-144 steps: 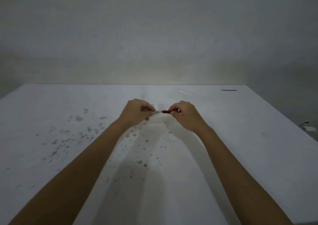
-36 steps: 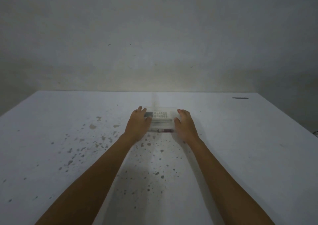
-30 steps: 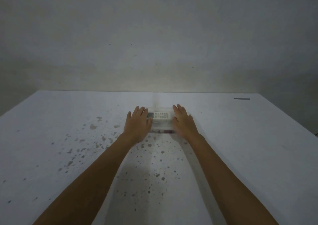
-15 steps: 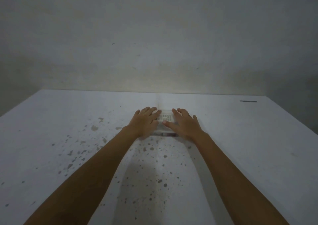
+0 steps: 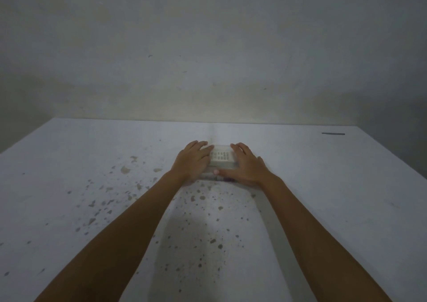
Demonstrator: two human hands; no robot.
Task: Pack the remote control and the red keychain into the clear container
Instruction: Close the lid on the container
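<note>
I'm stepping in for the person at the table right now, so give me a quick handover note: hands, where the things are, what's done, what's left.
Left hand: flat, palm down on the left end of the clear container.
Right hand: flat, palm down on its right end, thumb along the near edge.
Remote control: inside the container, buttons up, seen between the hands.
Red keychain: inside too, along the near wall.
Container sits on the stained white table.
Done: both items are in.
Left: likely only pressing the lid home; whether it is fully seated cannot be told.
</note>
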